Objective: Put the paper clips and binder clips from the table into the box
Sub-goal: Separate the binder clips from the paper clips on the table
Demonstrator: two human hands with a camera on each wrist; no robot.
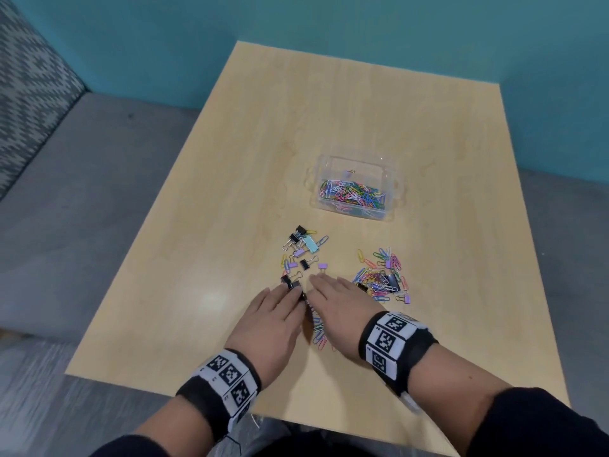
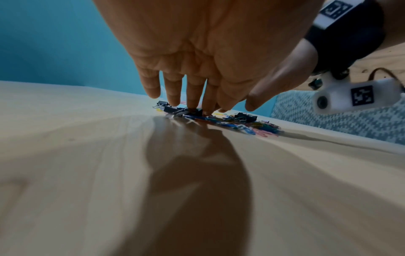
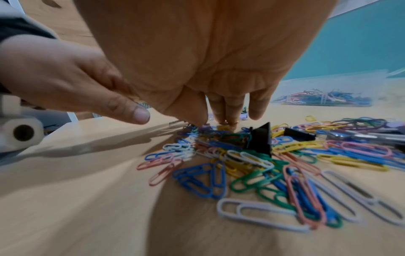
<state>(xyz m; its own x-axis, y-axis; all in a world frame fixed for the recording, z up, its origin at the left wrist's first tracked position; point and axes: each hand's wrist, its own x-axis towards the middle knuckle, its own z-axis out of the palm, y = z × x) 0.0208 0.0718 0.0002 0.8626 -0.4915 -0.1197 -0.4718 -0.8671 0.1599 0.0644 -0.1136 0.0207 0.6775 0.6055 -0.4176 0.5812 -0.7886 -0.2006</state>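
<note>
A clear plastic box (image 1: 354, 166) partly filled with coloured paper clips stands mid-table, also seen in the right wrist view (image 3: 328, 83). Black, purple and teal binder clips (image 1: 301, 249) lie scattered before it. A pile of coloured paper clips (image 1: 382, 278) lies to the right. My left hand (image 1: 290, 293) and right hand (image 1: 321, 285) lie side by side, palms down and fingers straight, over more paper clips (image 3: 241, 173). Left fingertips (image 2: 194, 105) touch a black binder clip (image 2: 173, 110). Right fingertips (image 3: 232, 119) press into the clips near an upright black binder clip (image 3: 260, 138).
The light wooden table (image 1: 230, 159) has its front edge just behind my wrists. A grey bench seat (image 1: 82, 192) with a patterned backrest runs along the left. A teal wall (image 1: 329, 21) stands behind the table.
</note>
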